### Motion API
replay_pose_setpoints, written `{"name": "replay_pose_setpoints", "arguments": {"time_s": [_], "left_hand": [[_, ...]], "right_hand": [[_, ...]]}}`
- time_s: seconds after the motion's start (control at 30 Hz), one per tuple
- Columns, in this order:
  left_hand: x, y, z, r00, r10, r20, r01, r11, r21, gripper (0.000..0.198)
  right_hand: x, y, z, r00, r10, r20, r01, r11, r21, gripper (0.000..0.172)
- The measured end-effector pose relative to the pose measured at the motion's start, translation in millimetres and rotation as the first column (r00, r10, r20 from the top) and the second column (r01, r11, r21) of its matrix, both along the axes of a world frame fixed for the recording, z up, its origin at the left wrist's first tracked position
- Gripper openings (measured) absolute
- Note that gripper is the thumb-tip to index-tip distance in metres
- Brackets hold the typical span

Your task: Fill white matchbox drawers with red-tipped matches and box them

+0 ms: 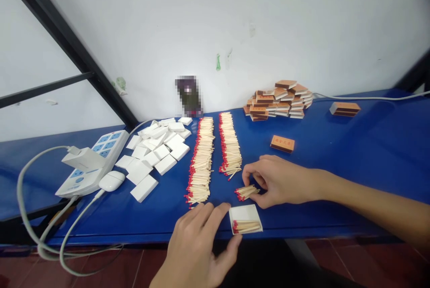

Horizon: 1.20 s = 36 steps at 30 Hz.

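Wall (302, 23): white, with green patches (218, 62)
Desk (336, 153): blue, glossy, against wall
Frame (67, 37): black bars, left and right
Floor (386, 261): dark red tiles

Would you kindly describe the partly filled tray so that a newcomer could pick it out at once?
On the blue table, look to the near edge, where the left hand is. Beside that hand's thumb and forefinger lies a small, white, open tray. Unlike the white boxes heaped farther left, it shows red-headed matches along its near side.
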<state>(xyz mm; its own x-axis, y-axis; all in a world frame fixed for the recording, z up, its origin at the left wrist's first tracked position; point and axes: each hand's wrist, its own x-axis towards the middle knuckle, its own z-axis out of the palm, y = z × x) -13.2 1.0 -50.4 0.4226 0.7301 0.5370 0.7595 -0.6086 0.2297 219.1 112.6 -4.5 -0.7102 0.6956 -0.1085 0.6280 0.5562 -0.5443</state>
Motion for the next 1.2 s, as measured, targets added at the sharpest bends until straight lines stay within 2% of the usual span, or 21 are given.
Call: {"name": "replay_pose_setpoints", "arguments": {"time_s": [0.2,0.4,0.8,1.1,1.2], "left_hand": [[-0.7,0.7,1.4,1.0,0.001,0.006,-0.001,1.0,-0.008,0.025],[-1.1,-0.2,-0.4,1.0,-0.002,0.005,0.002,1.0,-0.019,0.027],[-0.9,-0.5,-0.7,1.0,-0.01,0.023,0.011,1.0,-0.028,0.025],[-1.5,1.0,-1.9,1.0,-0.01,0.021,0.011,1.0,-0.029,0.025],[-1.8,0.4,-2.5,1.0,-0.009,0.024,0.01,1.0,-0.024,0.025]], "right_hand": [[0.5,0.1,1.7,1.0,-0.007,0.014,0.008,1.0,-0.013,0.016],[2.0,-0.4,1.7,1.0,0.015,0.005,-0.015,0.998,0.053,0.019],[1.4,-0.5,3.5,1.0,0.014,-0.021,-0.015,0.997,-0.074,0.012],[2.7,0.3,-0.2,0.999,0.032,-0.04,-0.035,0.997,-0.062,0.01],[3.1,0.2,-0.4,0.998,0.045,-0.036,-0.046,0.998,-0.032,0.014]]}}
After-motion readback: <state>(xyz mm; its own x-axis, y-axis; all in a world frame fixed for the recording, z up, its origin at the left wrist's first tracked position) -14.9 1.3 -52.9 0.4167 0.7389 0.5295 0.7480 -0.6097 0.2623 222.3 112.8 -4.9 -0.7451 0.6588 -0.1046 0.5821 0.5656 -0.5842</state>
